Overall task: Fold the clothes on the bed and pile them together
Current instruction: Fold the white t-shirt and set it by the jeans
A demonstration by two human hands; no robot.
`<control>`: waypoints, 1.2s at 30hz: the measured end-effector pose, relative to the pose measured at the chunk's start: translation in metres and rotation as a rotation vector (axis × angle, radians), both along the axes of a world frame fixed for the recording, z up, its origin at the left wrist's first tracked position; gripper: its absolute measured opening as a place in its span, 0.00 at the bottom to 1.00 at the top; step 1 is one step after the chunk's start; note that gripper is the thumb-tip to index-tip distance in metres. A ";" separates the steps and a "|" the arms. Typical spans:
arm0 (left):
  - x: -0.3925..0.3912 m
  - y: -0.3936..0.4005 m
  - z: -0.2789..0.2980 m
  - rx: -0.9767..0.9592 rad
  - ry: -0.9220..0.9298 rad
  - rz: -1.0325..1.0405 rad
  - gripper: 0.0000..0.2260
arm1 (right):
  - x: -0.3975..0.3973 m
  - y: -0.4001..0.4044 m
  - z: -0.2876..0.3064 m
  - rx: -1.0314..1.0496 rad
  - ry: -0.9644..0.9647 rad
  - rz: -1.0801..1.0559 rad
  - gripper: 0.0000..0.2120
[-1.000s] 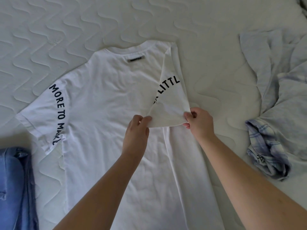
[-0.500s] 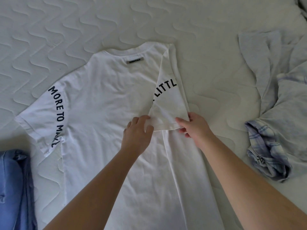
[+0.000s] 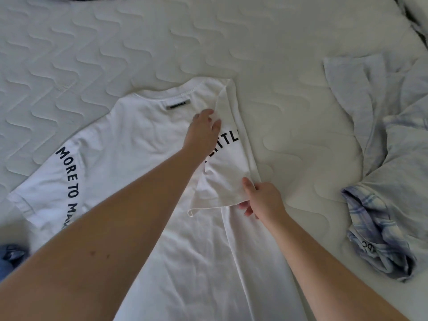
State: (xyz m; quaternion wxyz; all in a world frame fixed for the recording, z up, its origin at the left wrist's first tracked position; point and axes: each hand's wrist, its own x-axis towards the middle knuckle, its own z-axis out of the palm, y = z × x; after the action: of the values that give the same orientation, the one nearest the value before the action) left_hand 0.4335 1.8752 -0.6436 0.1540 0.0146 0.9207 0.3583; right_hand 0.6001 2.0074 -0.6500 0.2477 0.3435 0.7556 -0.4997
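Observation:
A white T-shirt (image 3: 139,140) lies back-up on the quilted mattress (image 3: 162,42), black lettering running down its left sleeve. Its right sleeve (image 3: 229,172) is folded inward over the body and shows the letters "LITTL". My left hand (image 3: 203,130) reaches up near the collar and rests with straight fingers on the upper part of that folded sleeve. At the sleeve's lower corner, my right hand (image 3: 264,200) pinches the hem, thumb on top and fingers beneath the edge.
A crumpled pale grey-blue garment (image 3: 393,158) lies at the right, with blue plaid cloth (image 3: 375,232) bunched below it. Blue denim (image 3: 9,258) shows at the left edge. A dark strip marks the bed's far edge at the top.
My left hand let go of the sleeve's lower left corner and slid up towards the collar. My right hand stayed at the hem corner. The sleeve now lies flatter.

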 end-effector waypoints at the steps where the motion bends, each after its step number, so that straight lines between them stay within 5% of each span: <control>1: -0.016 0.006 0.001 -0.008 -0.007 -0.009 0.20 | 0.000 0.000 -0.001 -0.018 0.010 0.007 0.21; 9: -0.109 0.038 0.000 -0.096 -0.072 0.011 0.09 | 0.000 0.012 -0.001 0.012 -0.146 0.133 0.29; 15: -0.127 0.041 -0.018 -0.091 -0.187 0.146 0.15 | 0.001 0.015 -0.005 -0.088 -0.229 -0.040 0.30; 32: -0.115 0.044 -0.012 -0.081 -0.069 0.012 0.04 | -0.016 0.014 0.006 -0.261 -0.373 -0.239 0.26; 36: -0.083 0.033 0.008 -0.009 0.077 0.096 0.10 | -0.018 0.015 0.022 -0.234 -0.423 -0.136 0.24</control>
State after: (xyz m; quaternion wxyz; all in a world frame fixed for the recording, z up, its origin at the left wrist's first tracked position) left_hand 0.3502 1.9080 -0.6360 0.1013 -0.0166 0.9271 0.3604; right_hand 0.5821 2.0225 -0.6284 0.4042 0.4594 0.5992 -0.5163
